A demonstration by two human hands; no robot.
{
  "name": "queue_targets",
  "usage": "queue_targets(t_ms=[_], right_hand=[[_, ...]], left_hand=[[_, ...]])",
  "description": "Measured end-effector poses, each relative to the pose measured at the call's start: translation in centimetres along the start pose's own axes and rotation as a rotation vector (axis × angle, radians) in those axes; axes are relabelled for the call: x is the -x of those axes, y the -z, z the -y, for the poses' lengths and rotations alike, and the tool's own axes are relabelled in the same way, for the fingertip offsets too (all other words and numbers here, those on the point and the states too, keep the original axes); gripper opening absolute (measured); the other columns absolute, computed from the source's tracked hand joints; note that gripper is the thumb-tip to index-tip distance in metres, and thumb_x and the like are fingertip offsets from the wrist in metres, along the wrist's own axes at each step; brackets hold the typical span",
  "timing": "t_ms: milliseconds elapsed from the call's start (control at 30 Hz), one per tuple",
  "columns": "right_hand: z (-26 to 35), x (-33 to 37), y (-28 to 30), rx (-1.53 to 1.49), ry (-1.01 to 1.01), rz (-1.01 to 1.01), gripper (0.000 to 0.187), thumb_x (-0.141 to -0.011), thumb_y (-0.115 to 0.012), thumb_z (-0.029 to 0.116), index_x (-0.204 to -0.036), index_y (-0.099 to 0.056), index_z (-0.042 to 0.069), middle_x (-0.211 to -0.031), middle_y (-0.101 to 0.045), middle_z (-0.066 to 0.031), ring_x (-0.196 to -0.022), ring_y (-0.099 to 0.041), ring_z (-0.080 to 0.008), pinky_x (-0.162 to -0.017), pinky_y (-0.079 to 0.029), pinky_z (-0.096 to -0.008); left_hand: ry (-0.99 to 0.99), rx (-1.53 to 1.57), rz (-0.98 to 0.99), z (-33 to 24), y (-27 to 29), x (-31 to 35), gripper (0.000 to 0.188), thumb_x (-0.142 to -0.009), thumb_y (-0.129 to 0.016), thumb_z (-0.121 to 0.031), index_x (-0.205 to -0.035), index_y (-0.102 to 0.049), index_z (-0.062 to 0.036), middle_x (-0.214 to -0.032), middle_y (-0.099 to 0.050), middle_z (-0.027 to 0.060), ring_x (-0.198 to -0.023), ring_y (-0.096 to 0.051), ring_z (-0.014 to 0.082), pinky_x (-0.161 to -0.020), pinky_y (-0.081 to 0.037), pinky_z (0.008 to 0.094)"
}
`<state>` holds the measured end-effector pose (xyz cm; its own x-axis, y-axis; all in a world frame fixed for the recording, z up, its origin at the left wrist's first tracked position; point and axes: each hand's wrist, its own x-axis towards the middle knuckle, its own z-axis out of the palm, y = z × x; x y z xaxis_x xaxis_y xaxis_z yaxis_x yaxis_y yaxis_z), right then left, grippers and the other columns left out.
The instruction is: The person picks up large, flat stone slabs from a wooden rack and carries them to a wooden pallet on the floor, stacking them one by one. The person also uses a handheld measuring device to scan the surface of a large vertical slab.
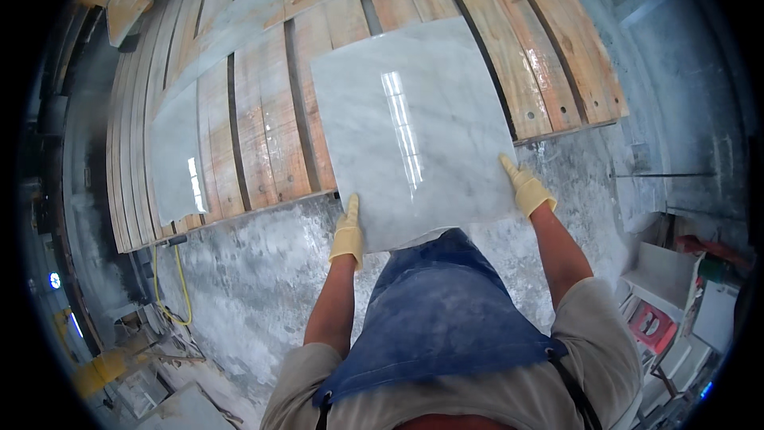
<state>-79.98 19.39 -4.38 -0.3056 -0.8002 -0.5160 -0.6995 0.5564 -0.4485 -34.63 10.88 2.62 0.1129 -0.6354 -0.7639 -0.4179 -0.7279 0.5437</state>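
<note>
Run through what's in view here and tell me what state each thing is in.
Left hand: gloved, gripping the slab's left edge
Right hand: gloved, gripping its right edge
Grey slab: glossy, near end past the slats
Wooden slats: shiny in patches
Irregular slab piece: lying on the slats
Yellow hose: hanging in a loop
Blue apron: worn

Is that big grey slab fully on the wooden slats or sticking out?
Sticking out: the slab reaches past the near edge of the wooden slats, held by the left hand and right hand.
</note>
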Motion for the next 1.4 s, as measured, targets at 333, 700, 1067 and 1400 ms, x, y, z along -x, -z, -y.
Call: queue_targets(t_ms=[333, 700, 1067, 1400], right_hand=[[5.7, 17.4, -3.6, 0.258, -0.049, 0.097, 0.095, -0.09, -0.041, -0.014, -0.168, -0.014, 0.034, -0.147, -0.05, -0.0271, -0.128, -0.059, -0.0451, -0.106, -0.049, -0.0511], [-3.2, 20.0, -12.4, -0.581, -0.239, 0.247, 0.057, -0.105, -0.052, 0.02, -0.157, -0.037, 0.006, -0.145, -0.056, -0.0205, -0.124, -0.061, -0.0324, -0.105, -0.051, -0.04], [12.0, 8.6, 0.3, 0.401, -0.011, 0.09, 0.079, -0.099, -0.065, 0.021, -0.167, -0.025, 0.021, -0.131, -0.071, -0.0143, -0.116, -0.07, -0.0252, -0.093, -0.055, -0.042], [13.4, 4.8, 0.3, -0.007, 0.046, -0.032, 0.072, -0.105, -0.046, 0.001, -0.169, -0.021, 0.021, -0.147, -0.06, -0.0147, -0.128, -0.061, -0.0281, -0.115, -0.044, -0.0399]], left_hand=[[-0.224, -0.36, 0.013, 17.0, 5.8, 1.1, 0.107, -0.096, -0.052, -0.075, -0.16, -0.03, 0.0075, -0.154, -0.046, 0.0308, -0.142, -0.049, 0.0372, -0.116, -0.04, 0.041], [0.25, 0.152, 0.151, 16.5, 8.6, 6.8, 0.121, -0.09, -0.056, -0.081, -0.161, -0.023, 0.0104, -0.161, -0.038, 0.0304, -0.147, -0.043, 0.0364, -0.119, -0.037, 0.0399], [-0.383, -0.077, 0.165, 9.0, 11.4, 0.7, 0.09, -0.1, -0.048, -0.069, -0.158, -0.041, -0.0017, -0.152, -0.053, 0.0211, -0.14, -0.052, 0.0339, -0.116, -0.039, 0.0375], [-0.052, 0.155, -0.017, 5.6, 9.0, 0.4, 0.102, -0.093, -0.046, -0.081, -0.149, -0.053, 0.0038, -0.148, -0.058, 0.0234, -0.136, -0.055, 0.0362, -0.113, -0.04, 0.0407]])
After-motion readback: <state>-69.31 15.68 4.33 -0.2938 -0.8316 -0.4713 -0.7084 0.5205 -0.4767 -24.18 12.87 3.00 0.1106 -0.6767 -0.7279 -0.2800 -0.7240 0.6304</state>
